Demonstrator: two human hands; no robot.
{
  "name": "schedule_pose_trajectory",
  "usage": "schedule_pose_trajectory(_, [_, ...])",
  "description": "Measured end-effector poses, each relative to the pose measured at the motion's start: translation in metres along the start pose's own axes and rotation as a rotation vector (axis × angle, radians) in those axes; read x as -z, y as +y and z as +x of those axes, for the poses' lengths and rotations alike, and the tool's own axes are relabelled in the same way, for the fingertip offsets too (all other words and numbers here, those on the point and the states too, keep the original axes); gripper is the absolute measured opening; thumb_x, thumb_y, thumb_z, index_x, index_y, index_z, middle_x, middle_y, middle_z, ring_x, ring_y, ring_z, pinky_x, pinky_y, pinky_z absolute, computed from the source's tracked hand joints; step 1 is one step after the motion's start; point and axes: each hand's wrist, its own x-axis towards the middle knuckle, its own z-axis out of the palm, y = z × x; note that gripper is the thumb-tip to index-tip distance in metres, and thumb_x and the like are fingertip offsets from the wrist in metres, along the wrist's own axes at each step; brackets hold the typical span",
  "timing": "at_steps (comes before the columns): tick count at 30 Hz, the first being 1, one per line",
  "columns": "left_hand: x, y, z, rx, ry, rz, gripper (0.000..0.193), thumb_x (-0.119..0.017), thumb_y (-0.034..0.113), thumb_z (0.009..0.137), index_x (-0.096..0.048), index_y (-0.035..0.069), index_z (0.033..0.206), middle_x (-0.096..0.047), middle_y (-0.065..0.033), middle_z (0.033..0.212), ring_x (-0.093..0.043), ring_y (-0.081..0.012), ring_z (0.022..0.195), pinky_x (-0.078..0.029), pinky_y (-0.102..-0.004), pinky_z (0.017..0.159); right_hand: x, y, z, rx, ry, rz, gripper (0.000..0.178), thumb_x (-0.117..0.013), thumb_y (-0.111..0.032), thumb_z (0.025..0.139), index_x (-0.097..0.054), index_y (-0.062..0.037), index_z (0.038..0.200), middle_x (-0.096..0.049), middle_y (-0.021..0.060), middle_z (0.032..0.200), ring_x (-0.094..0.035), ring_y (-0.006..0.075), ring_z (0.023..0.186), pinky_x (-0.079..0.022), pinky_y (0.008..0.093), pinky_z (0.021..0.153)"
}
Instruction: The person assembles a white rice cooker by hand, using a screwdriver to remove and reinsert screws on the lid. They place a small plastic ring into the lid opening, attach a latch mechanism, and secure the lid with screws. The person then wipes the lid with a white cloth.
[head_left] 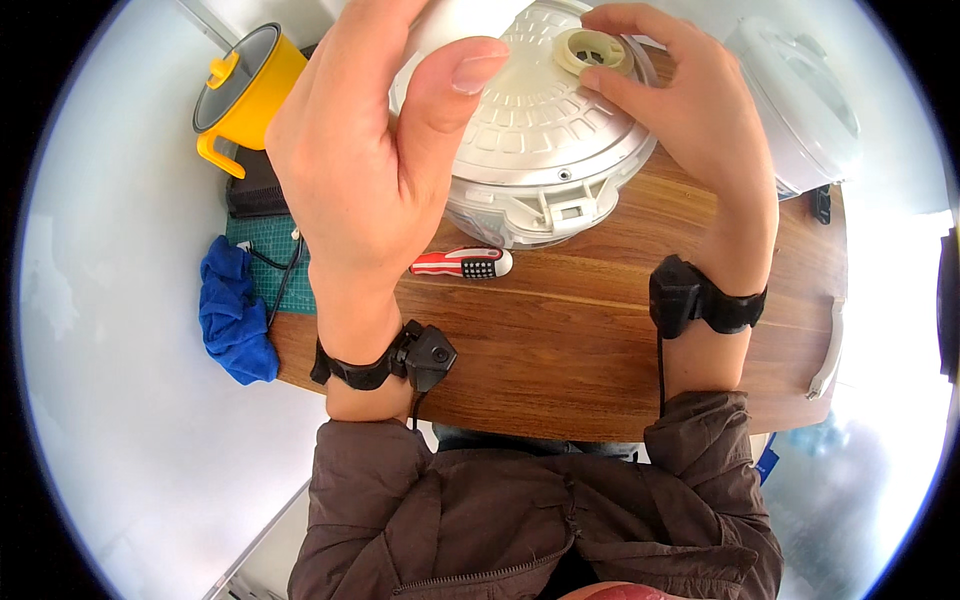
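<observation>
Head view, clock face over frame. Left hand, 11 o'clock: thumb and fingers closed around a smooth white piece at 12, cut off by the upper edge. Right hand, 1 o'clock: thumb and index finger curved in a narrow C, gripping the cream ring on the white lid at 1. Red-and-white handle lies on the wooden tabletop, near dial centre. Yellow jug: between 10 and 11. Blue cloth: 9.
</observation>
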Motion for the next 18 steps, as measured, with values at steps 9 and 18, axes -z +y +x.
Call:
schedule_pose_trajectory(9, [-0.003, 0.001, 0.001, -0.003, 0.021, -0.042, 0.062, -0.053, 0.049, 0.107, -0.063, -0.007, 0.132, -0.072, -0.0222, 0.114, -0.071, -0.0266, 0.099, -0.054, -0.0334, 0.088, -0.006, 0.003, 0.006, -0.051, 0.053, 0.132, 0.041, -0.082, -0.009, 0.080, -0.071, 0.0032, 0.118, -0.075, 0.0170, 0.101, -0.071, 0.0249, 0.092, -0.056, 0.0328, 0.083])
schedule_pose_trajectory(18, [0.007, 0.002, -0.005, 0.049, -0.147, -0.034, 0.038, -0.069, 0.030, 0.100, -0.072, 0.003, 0.126, -0.075, -0.0096, 0.118, -0.070, -0.0190, 0.106, -0.053, -0.0301, 0.092, 0.007, 0.017, 0.009, -0.042, 0.594, 0.595, 0.037, -0.074, -0.011, 0.093, -0.066, 0.0062, 0.125, -0.073, 0.0130, 0.110, -0.069, 0.0176, 0.100, -0.054, 0.0285, 0.087])
